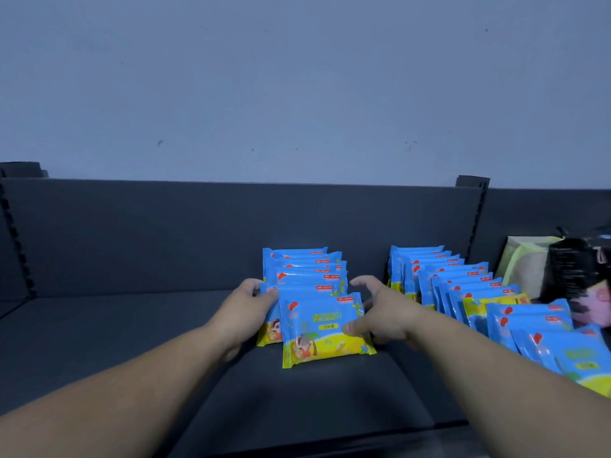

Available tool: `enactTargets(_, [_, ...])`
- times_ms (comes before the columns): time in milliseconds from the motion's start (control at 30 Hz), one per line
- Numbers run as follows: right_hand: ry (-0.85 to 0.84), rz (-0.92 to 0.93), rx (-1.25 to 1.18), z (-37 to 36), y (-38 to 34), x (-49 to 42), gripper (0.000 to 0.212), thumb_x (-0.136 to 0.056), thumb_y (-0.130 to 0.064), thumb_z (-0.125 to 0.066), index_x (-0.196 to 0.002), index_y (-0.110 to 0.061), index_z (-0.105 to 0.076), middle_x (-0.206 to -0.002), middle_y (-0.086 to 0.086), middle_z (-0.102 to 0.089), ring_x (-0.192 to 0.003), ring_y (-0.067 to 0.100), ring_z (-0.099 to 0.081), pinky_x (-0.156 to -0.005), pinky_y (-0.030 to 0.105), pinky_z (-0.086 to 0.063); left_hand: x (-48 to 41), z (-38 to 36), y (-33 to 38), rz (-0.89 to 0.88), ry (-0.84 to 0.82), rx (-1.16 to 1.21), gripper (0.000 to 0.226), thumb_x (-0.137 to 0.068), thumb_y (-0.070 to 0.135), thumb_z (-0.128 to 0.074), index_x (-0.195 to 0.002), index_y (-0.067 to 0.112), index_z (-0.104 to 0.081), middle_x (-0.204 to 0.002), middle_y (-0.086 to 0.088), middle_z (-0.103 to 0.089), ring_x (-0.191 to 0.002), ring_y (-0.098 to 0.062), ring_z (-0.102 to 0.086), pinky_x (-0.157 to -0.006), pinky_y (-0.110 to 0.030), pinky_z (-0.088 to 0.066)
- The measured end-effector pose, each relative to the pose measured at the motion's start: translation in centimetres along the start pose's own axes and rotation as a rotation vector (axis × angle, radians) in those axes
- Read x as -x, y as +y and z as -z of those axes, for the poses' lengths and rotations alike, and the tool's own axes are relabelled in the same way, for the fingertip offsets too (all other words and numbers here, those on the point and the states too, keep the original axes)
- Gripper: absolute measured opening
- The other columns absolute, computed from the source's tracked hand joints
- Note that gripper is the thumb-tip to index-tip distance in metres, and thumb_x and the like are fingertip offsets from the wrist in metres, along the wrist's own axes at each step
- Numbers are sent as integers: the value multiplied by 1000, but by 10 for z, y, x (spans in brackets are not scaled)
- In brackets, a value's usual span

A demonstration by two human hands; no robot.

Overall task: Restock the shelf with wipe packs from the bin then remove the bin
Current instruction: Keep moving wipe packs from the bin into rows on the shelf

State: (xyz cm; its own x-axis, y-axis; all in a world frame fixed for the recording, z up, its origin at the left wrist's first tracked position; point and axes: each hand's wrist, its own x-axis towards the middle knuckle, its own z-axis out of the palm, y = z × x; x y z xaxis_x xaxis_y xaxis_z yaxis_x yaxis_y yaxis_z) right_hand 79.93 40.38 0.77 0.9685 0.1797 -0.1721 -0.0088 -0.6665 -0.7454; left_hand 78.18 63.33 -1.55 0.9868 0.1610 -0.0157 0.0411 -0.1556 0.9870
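A row of blue-and-yellow wipe packs stands on the dark shelf, one behind another. The front wipe pack leans forward at the head of that row. My left hand grips the left end of the packs just behind it. My right hand curls round the front pack's right end, thumb on its face. A second, longer row of wipe packs runs along the right. No bin is in view.
A dark back panel closes the shelf behind the packs, with a slotted upright at its right. A pale green bag and a black packet sit at the far right. A grey wall rises above.
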Motion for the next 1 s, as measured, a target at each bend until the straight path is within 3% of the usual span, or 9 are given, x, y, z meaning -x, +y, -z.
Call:
enactTargets(100, [-2,43,-25,-10,-2,-3,81,-71,-13,-83,-135,-32,-38,-115,-3,-60,-95,13,-65,-66,23,-51,6,-4,0,-13,-23,-69,34,-85,43,-68,-102,18,-55,-92,5,-73,-78,-10,-71,-67,-28,-54])
enactTargets(233, [-17,74,24,-16,-8,-3,91,-72,-14,-84,-143,-33,-32,-127,-4,-56,-105,15,-63,-78,26,-53,9,-4,1,-25,-4,-278,48,-69,42,-82,-102,22,-53,-96,8,-70,-87,-11,-69,-82,-34,-56])
enactTargets(400, [-9,86,64,-15,-9,-2,94,-71,-17,-85,-146,-32,-31,-109,-10,-55,-101,13,-62,-70,20,-50,11,-8,7,0,-44,-288,53,-67,31,-86,-105,21,-51,-99,5,-69,-86,-12,-69,-79,-32,-58])
enactTargets(533, [-15,62,78,-11,-7,-5,98,-68,-19,-87,-146,-32,-30,-118,-6,-56,-105,16,-62,-81,27,-54,10,-12,10,15,-74,-366,55,-64,31,-88,-103,23,-50,-102,6,-68,-89,-12,-68,-85,-36,-57])
enactTargets(667, [-16,70,80,-9,-6,-8,98,-68,-17,-87,-146,-31,-30,-120,-5,-57,-105,16,-62,-75,26,-53,7,-16,12,-1,-46,-401,54,-61,30,-90,-98,24,-51,-107,3,-65,-91,-14,-67,-85,-36,-57])
enactTargets(800, [22,105,99,-8,-2,-15,100,-66,-18,-88,-147,-29,-30,-123,-6,-59,-106,15,-63,-86,30,-54,4,-18,11,-28,-16,-437,68,-56,38,-91,-109,24,-51,-114,0,-60,-96,-16,-65,-85,-38,-56])
enactTargets(1000, [4,90,167,-2,0,-23,84,-65,-25,-89,-133,-28,-40,-120,-5,-59,-103,16,-63,-85,36,-57,4,-23,14,3,-45,-363,53,-62,25,-90,-100,23,-53,-101,5,-70,-88,-12,-69,-84,-36,-57])
